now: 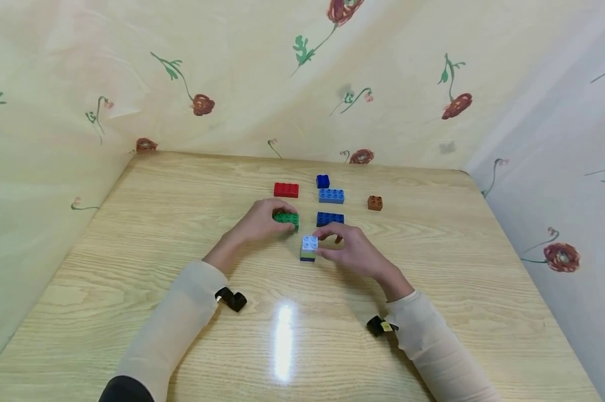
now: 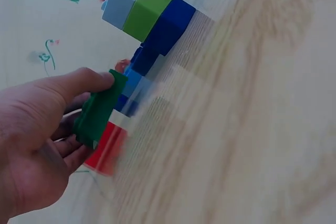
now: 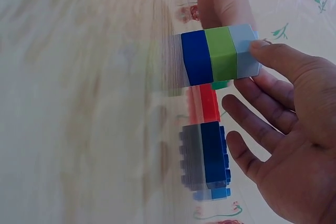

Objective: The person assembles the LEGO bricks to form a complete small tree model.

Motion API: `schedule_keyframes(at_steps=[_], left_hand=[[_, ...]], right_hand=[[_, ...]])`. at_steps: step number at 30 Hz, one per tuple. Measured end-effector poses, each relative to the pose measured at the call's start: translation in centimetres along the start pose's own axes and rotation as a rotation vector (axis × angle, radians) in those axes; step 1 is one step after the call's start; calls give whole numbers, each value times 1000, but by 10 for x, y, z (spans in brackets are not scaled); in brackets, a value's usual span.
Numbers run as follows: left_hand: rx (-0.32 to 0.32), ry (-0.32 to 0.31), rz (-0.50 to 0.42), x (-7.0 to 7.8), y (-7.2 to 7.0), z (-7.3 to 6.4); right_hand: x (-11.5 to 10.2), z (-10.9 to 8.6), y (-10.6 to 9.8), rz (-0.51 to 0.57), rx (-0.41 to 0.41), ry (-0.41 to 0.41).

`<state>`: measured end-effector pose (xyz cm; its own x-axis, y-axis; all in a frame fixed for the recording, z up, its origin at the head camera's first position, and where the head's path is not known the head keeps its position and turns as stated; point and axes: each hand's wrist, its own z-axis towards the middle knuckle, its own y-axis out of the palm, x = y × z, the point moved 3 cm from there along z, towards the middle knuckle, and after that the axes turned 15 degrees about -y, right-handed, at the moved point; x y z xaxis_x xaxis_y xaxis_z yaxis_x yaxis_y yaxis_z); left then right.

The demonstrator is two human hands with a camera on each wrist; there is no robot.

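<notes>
My left hand (image 1: 258, 221) grips a green brick (image 1: 289, 219) between thumb and fingers; whether it touches the table I cannot tell. To its right stands a small upright stack: a light blue brick (image 3: 245, 52) on top, a lime green brick (image 3: 221, 53) in the middle and a dark blue brick (image 3: 197, 57) at the bottom. My right hand (image 1: 353, 252) pinches the light blue top brick, thumb on its near side and index finger behind. The other right fingers are loosely bent, off the stack.
Beyond the hands lie a red brick (image 1: 286, 190), a long dark blue brick (image 1: 330, 219), a medium blue brick (image 1: 331, 195) and a small blue brick (image 1: 323, 181). A small brown brick (image 1: 375, 202) sits farther right. Flowered cloth (image 1: 262, 84) hangs behind the wooden table (image 1: 262, 357).
</notes>
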<state>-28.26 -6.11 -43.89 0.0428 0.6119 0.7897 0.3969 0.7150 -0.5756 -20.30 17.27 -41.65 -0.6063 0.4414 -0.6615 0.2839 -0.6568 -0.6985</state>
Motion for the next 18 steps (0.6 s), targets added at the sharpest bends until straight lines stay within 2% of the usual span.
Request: schedule_keyframes(at_steps=[6, 18], left_hand=[[0, 36, -20, 10, -7, -10], [-8, 96, -29, 24, -10, -25]], right_hand=[[-1, 2, 0, -15, 9, -19], [5, 7, 0, -45, 22, -29]])
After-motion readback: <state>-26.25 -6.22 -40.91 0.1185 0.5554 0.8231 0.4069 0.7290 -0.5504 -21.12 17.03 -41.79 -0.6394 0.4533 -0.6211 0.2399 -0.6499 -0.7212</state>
